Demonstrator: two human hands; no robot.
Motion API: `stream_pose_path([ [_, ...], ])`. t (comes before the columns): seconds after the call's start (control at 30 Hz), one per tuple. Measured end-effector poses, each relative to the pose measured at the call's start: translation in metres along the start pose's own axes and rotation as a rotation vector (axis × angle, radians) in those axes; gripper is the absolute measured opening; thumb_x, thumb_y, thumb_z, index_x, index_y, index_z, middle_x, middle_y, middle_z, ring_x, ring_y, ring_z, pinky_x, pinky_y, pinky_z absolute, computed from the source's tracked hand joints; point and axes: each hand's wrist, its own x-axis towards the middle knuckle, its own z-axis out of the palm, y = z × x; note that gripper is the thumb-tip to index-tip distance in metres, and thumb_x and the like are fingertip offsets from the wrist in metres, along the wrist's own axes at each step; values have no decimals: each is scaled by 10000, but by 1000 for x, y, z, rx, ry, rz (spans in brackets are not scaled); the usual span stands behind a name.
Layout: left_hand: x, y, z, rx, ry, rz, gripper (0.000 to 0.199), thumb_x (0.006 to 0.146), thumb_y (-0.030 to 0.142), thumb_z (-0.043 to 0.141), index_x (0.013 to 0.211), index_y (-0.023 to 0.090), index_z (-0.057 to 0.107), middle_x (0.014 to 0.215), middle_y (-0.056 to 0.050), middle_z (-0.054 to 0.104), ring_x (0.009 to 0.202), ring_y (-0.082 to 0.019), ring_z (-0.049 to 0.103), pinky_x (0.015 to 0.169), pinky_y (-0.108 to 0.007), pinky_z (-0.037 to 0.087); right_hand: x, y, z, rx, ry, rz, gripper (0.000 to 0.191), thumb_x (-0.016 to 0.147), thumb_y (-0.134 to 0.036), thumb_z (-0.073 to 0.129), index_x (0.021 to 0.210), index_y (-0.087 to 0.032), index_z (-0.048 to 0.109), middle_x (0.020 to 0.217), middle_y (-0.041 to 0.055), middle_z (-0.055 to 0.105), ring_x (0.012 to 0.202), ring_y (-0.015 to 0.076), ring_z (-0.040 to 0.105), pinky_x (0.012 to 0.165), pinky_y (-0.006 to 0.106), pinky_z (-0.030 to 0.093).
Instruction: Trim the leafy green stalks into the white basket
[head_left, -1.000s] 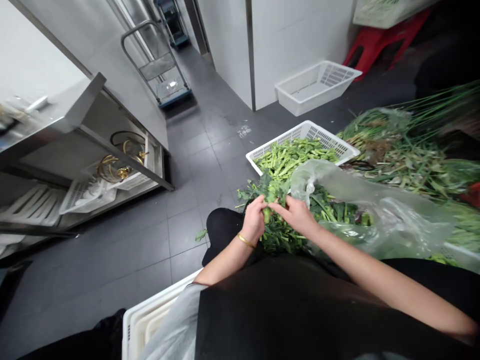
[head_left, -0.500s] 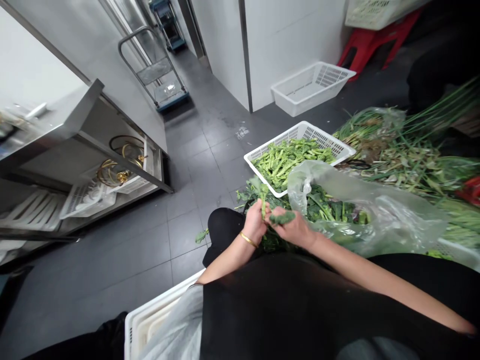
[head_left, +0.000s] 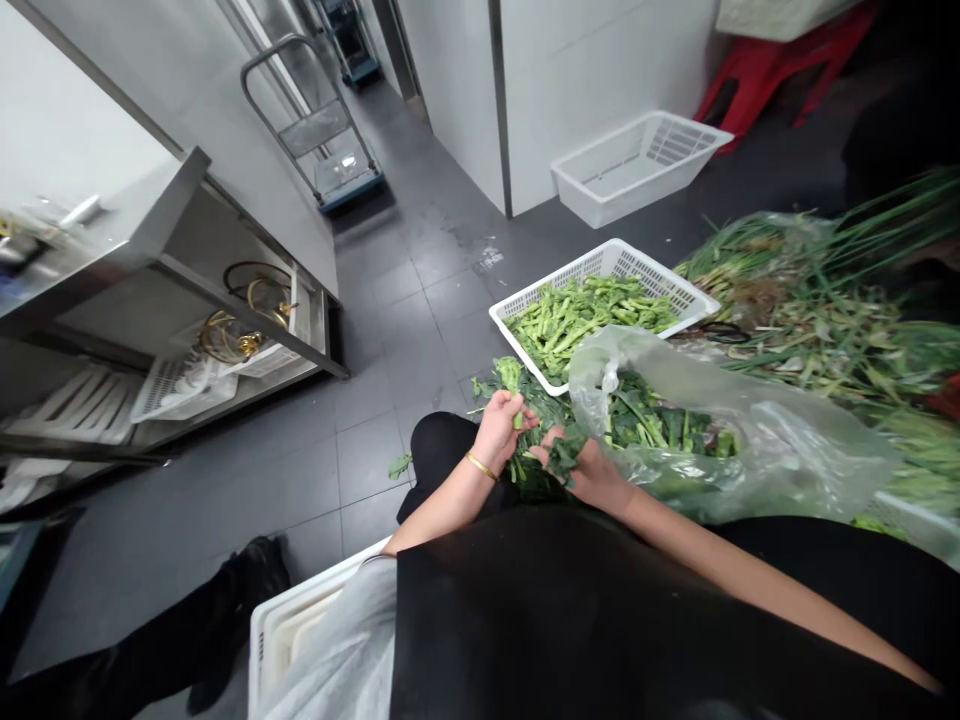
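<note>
My left hand (head_left: 499, 435), with a gold bangle at its wrist, pinches a short green vegetable stem (head_left: 508, 374) with a budded top. To the right of it, my right hand (head_left: 592, 475) has a dark green leaf (head_left: 565, 455) between its thumb and fingers, which are partly spread. The hands are apart. Beneath them lies a heap of leafy greens (head_left: 536, 465), partly covered by my hands. Just beyond, a white perforated basket (head_left: 504, 345) holds many trimmed green stems (head_left: 574, 315). A clear plastic bag (head_left: 795, 440) with more leafy greens (head_left: 656, 415) is beside my right hand.
Spring onions (head_left: 795, 300) are piled at the right. A white basket (head_left: 615, 205) and a red stool (head_left: 750, 85) stand by the wall. A trolley (head_left: 345, 175) is farther back. At left are a steel table (head_left: 161, 225) and another person's leg (head_left: 165, 620).
My hands have moved apart, the left one keeping the stem and the right one carrying the leaf away from it. Another person's shoe has come into view at the lower left.
</note>
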Motion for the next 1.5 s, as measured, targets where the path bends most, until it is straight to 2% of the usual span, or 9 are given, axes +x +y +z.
stream_pose_path([
  [0.17,-5,-7,-2,267,-71,135,425,578,314,785,788,185,438,619,84,477,515,-55,461,493,-185,404,26,18,-4,-64,-102,385,514,831,-591,484,513,-192,536,466,47,580,480,179,582,523,279,445],
  [0.53,-18,0,-3,-148,-173,-297,376,546,89,654,859,183,469,568,69,428,412,-41,385,379,-146,152,-12,15,1,-446,3,-321,171,817,-176,441,774,-191,606,732,33,605,620,133,544,580,234,369],
  [0.77,-24,34,-18,-337,-215,-184,256,741,270,700,816,178,473,598,68,321,415,-18,292,345,-102,116,-19,37,11,-485,-525,199,339,655,-368,721,910,-154,656,879,123,667,821,260,641,718,324,468],
  [0.87,-36,34,-20,-278,-384,-302,285,810,409,634,753,174,483,555,71,269,377,-32,236,310,-123,123,16,27,-3,-230,-430,249,518,694,-476,673,1098,-156,622,957,118,666,845,240,635,723,331,473],
  [1.0,-43,25,-10,-220,-540,-445,401,846,534,522,667,183,445,493,65,253,339,-57,216,281,-156,131,51,-2,-14,234,-229,279,433,803,-596,517,750,-171,589,554,-5,548,516,131,508,515,251,391],
  [1.13,-33,16,1,-207,-357,-369,441,852,544,516,633,183,389,470,71,260,334,-48,200,296,-162,126,32,-24,0,-59,91,-36,415,870,-478,508,574,-190,466,547,-7,486,521,105,431,529,245,334],
  [1.27,-22,14,3,-249,-243,-252,457,864,542,499,624,189,336,473,76,248,352,-44,199,321,-166,117,-5,-29,8,-247,-104,-467,319,930,-331,454,657,-187,534,665,24,565,615,120,504,591,251,351],
  [1.37,-20,14,1,-77,-254,-183,436,837,547,536,651,194,361,474,84,252,362,-48,182,342,-179,105,-10,-19,-2,-228,-266,-339,336,910,-361,481,619,-194,471,596,-14,519,541,105,456,538,244,316],
  [1.5,-26,5,-1,348,-112,128,430,771,534,632,663,189,397,510,79,319,438,-55,241,418,-192,192,16,-6,-21,-81,-152,114,371,841,-434,516,576,-203,396,499,-43,460,497,102,428,516,232,315],
])
